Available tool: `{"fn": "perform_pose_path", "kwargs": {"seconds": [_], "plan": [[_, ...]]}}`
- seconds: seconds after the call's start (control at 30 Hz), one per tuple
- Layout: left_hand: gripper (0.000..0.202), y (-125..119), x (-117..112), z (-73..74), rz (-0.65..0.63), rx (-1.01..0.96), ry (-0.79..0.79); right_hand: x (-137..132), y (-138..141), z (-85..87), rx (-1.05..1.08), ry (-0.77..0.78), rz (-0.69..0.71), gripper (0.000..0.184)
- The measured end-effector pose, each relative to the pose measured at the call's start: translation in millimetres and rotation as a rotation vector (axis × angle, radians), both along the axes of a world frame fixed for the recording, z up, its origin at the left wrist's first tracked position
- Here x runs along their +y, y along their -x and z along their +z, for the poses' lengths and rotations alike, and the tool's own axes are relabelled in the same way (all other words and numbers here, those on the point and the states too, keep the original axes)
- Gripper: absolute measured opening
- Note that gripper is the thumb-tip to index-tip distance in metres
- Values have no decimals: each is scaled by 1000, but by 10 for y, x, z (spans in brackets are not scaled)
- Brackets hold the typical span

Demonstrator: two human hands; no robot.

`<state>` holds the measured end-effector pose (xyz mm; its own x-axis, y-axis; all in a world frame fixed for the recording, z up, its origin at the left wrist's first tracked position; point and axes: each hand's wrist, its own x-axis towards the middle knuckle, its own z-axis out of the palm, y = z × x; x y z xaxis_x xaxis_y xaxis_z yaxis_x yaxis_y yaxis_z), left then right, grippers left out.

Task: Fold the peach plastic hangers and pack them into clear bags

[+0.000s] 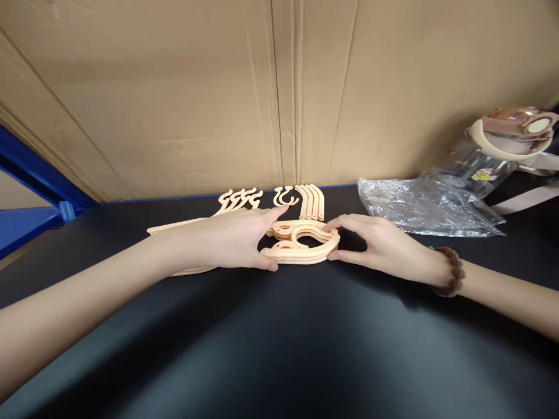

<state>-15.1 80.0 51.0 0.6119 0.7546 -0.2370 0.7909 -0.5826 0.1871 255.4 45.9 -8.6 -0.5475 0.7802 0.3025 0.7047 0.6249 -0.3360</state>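
A stack of peach plastic hangers (301,247) lies on the black table (279,337), pressed between both hands. My left hand (238,238) grips the stack's left side, thumb at its front edge and fingers over the top. My right hand (375,244) pinches the right end, thumb low and fingers on the upper edge; a brown bead bracelet (452,270) circles that wrist. More hangers of the same colour (310,201) lie just behind, and several hooks (240,201) point toward the cardboard.
A cardboard wall (279,93) closes off the back of the table. Crumpled clear plastic bags (419,206) lie at the right, and beside them a clear water bottle with a pink lid (502,151). A blue metal frame (35,192) stands at the left.
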Motion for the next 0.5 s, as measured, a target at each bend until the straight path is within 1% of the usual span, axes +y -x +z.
{"fn": "perform_pose_path", "kwargs": {"seconds": [0.17, 0.33, 0.5], "plan": [[98, 42, 29, -28, 1, -65, 28, 6, 1, -11, -19, 3, 1, 34], [100, 11, -5, 7, 55, -13, 42, 5, 9, -31, -44, -14, -12, 37], [96, 31, -2, -10, 25, -29, 35, -8, 22, -20, -55, -3, -10, 38]]}}
